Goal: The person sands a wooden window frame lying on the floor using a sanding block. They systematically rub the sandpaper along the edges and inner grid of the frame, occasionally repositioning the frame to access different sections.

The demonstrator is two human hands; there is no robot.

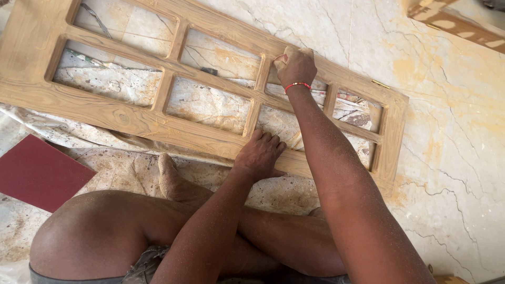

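Wooden frame (158,123) lying flat on the floor (447,131), spread over a crumpled sheet (105,84), running from upper left to lower right just ahead of crossed legs (158,226).

Likely stiff and fairly heavy for its thickness: long rails, short cross bars, open rectangular panes with marble showing through. Probably awkward more than weighty, given the length; best gripped at the long outer rails, one hold toward each end, or at a joint where a bar meets a rail. Thin inner bars look like the weaker places, poor for lifting. Surface dusty and bare, so not slippery, though fine dust may loosen a grip. Small brass hinge (380,83) on the far edge, to be avoided by fingers.

Look of it: pale yellow-brown wood, strong grain lines, a knot on the near rail, edges clean and square, no paint or glass.

Left hand (260,152) pressed flat, fingers spread, on the near rail, holding it down; not curled around anything. Right hand (295,66) closed around a small folded pad (301,51), seemingly sanding paper, pressed against an inner bar near the far rail; red thread band at the wrist. Hands well apart, one on each long side.

Dark red sheet (37,171) on the floor at left, apart from the frame. Second piece of woodwork (455,23) at the top right corner, well away. Sawdust across floor, arms and legs.
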